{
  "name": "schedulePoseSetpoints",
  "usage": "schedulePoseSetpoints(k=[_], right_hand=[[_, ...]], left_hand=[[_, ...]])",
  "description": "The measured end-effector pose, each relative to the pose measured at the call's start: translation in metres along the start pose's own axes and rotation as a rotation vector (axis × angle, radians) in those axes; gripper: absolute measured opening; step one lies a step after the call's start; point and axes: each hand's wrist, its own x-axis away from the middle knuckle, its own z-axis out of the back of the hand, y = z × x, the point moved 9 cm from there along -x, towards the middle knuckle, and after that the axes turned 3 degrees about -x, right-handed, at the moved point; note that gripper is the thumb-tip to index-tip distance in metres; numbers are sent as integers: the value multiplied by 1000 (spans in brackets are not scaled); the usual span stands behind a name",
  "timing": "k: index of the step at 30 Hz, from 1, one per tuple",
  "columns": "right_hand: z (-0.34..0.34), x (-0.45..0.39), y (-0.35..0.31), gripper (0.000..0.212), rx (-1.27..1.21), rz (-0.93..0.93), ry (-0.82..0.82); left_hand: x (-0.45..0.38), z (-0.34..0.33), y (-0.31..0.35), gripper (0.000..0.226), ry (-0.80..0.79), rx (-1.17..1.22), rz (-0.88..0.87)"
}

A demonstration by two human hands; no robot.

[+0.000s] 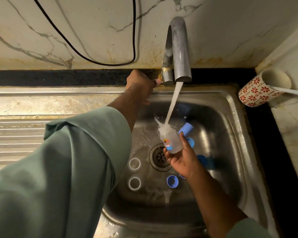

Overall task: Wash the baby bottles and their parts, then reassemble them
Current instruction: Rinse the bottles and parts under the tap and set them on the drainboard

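- The sink (234,107) takes up the middle and right, serving as a catch basin: the loose parts lie on its floor, within reach of the water and unable to roll off the surface (41,103).
- The tap (178,48) arches out from the far wall, so its stream (173,103) falls slantwise toward the middle of the basin, just far of the drain (160,157).
- The left hand (141,85) reaches far to the tap's base, fingers curled about what I take to be the valve handle, likely to set the flow. The handle itself is mostly hidden under the fingers.
- The right hand (181,160) grips a clear bottle (169,141) from below, mouth tilted up into the stream so that water fills and flushes it. Froth hides the rim.
- A patterned cup (258,90) lies tipped at the far right, with a white rod in it that is cut off by the edge.
- Blue parts sit right of the bottle: a cap (186,129) close behind the fingers, and others partly hidden by the hand and wrist, hard to identify.
- A blue collar (172,181) lies near of the drain.
- Two clear rings (134,164) (134,183) rest at the left of the basin; whether they are bottle mouths or separate rings I cannot tell.
- A clear teat (167,196) lies nearest, faint against the steel.
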Motion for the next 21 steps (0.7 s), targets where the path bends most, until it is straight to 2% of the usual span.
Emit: schedulePoseSetpoints(k=[3,4,7,9,11,14,18,21], right_hand=[[-8,3,-29,48,298,251,-55],[-11,7,-42,48,483,359,-37],[-33,23,-78,51,1251,746,91],[-59,28,-79,56,1700,970,33],[-78,26,-70,62,1970,1060,-110],[-99,8,-64,69,2101,987,-238],[-111,-22,-58,66,2203,812,-230],[-113,-25,-45,58,2012,778,-388]], left_hand=[[0,1,0,25,2,40,10],[0,1,0,25,11,44,11],[2,0,1,27,38,46,-5],[4,-1,1,28,42,57,-11],[5,-1,1,29,37,71,-2],[8,-1,1,28,40,90,17],[10,-1,0,26,45,95,13],[9,-1,-1,24,57,100,17]])
